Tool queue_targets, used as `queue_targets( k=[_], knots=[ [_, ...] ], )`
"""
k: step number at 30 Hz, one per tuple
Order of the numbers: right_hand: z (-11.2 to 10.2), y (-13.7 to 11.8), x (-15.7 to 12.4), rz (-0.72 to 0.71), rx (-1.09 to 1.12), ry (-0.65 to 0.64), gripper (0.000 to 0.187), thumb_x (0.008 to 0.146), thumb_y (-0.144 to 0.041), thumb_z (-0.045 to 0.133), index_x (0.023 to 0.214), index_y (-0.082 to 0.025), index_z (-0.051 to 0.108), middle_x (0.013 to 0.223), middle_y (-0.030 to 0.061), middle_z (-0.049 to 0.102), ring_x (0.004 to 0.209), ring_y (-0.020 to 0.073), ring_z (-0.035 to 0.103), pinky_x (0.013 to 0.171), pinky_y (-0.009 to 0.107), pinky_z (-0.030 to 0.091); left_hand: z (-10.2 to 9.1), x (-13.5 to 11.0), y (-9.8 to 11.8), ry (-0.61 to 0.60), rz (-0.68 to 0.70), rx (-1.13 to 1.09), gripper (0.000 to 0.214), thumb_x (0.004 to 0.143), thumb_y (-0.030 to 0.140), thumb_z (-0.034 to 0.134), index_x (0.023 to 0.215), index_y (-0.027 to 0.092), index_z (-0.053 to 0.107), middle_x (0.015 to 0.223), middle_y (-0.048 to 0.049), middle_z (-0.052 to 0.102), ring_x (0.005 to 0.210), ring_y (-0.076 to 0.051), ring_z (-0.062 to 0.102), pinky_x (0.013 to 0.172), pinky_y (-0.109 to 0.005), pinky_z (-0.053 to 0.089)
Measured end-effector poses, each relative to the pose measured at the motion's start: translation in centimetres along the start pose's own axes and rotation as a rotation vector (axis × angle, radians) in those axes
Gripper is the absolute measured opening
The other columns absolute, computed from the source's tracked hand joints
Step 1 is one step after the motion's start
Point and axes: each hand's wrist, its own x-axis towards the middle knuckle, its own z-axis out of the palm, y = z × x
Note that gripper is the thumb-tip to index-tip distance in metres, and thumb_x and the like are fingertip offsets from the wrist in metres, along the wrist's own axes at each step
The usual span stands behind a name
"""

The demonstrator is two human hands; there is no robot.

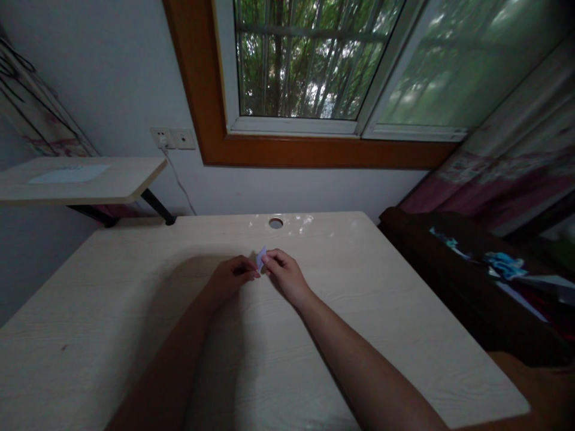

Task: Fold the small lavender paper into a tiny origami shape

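Note:
A small piece of pale purple folded paper (pixel 260 258) is held between my two hands over the middle of the desk. My left hand (pixel 230 276) pinches its lower left part with thumb and fingertips. On the other side, my right hand (pixel 286 272) grips the paper's right edge between thumb and forefinger. The paper stands tilted, with a pointed corner upward. Fingers cover part of it, so its full shape is hidden.
The light wooden desk (pixel 372 311) has a round cable hole (pixel 275 223) near its back edge. A raised shelf (pixel 81 185) on black legs bears a paper sheet (pixel 69 174). To the right stands a dark brown surface (pixel 431 269) with a blue crumpled item (pixel 505 265).

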Motion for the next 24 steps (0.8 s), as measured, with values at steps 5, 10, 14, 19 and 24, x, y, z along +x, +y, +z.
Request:
queue_targets(
  k=[5,10,14,19,24],
  knots=[
    [-0.11,0.13,0.05,0.017,0.028,-0.019,0.024,0.085,-0.043,0.066,0.086,-0.020,0.064,0.063,-0.0029,0.061,0.058,0.0126,0.054,0.061,0.026,0.040,0.02,-0.27,0.85,-0.021,0.046,0.018,0.018,0.085,0.034,0.066,0.085,0.016,0.068,0.080,-0.0042,0.073,0.075,-0.017,0.066,0.072,-0.028,0.051],
    [-0.12,0.22,0.06,0.101,0.086,-0.047,0.029,0.085,-0.049,0.064,0.088,-0.020,0.059,0.056,-0.0033,0.063,0.048,0.0120,0.053,0.053,0.024,0.035,0.16,0.08,0.43,0.143,0.043,-0.016,0.019,0.083,0.035,0.068,0.087,0.017,0.064,0.081,-0.0037,0.072,0.065,-0.014,0.063,0.064,-0.026,0.051],
    [-0.17,-0.03,0.06,0.112,0.086,-0.067,0.028,0.082,-0.045,0.069,0.084,-0.018,0.061,0.056,-0.0017,0.065,0.048,0.0116,0.055,0.055,0.024,0.038,0.25,0.34,-0.03,0.180,0.081,-0.079,0.027,0.081,0.033,0.071,0.100,0.017,0.061,0.080,-0.0023,0.070,0.063,-0.013,0.063,0.062,-0.026,0.052],
    [-0.34,-0.05,0.10,0.117,0.066,-0.106,0.026,0.080,-0.042,0.071,0.082,-0.017,0.064,0.061,-0.0006,0.067,0.049,0.0116,0.057,0.054,0.023,0.040,0.30,0.35,-0.05,0.187,0.138,-0.135,0.035,0.079,0.027,0.074,0.110,0.018,0.059,0.094,-0.0045,0.068,0.069,-0.012,0.065,0.063,-0.026,0.053],
    [-0.41,0.06,0.13,0.135,0.055,-0.116,0.025,0.080,-0.042,0.071,0.082,-0.017,0.066,0.062,0.0000,0.067,0.049,0.0118,0.057,0.052,0.023,0.041,0.27,0.29,-0.01,0.152,0.154,-0.161,0.035,0.078,0.022,0.074,0.110,0.019,0.060,0.094,-0.0044,0.068,0.069,-0.012,0.065,0.063,-0.025,0.051]
  ],
)
